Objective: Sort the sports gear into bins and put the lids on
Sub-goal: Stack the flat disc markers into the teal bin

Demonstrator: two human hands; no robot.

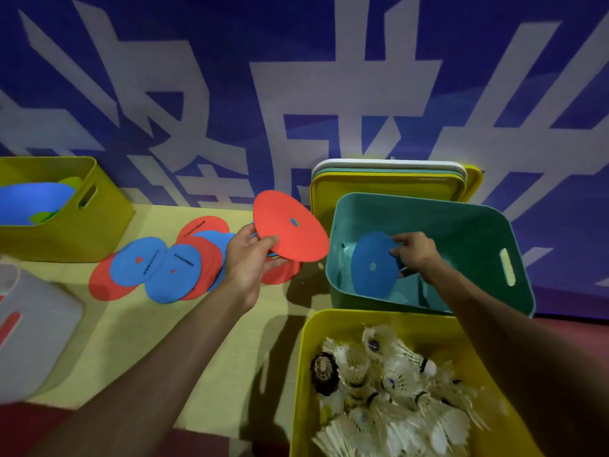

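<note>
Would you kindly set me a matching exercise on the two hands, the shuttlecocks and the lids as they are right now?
Things:
1. left hand
2. right hand
3. shuttlecocks
4. lids

Places:
A. piled in the nearest yellow bin
B. holding a blue disc inside the teal bin
C. holding a red disc above the mat
D. standing upright behind the teal bin

Pairs: 1-C, 2-B, 3-A, 4-D.

A red disc (290, 230), a blue disc (374, 265), and a pile of red and blue discs (171, 265) with black lettering. A teal bin (461, 225), a yellow bin (329, 316) of white shuttlecocks (395, 390), and a blue banner (197, 44) patterned with large white characters.
</note>
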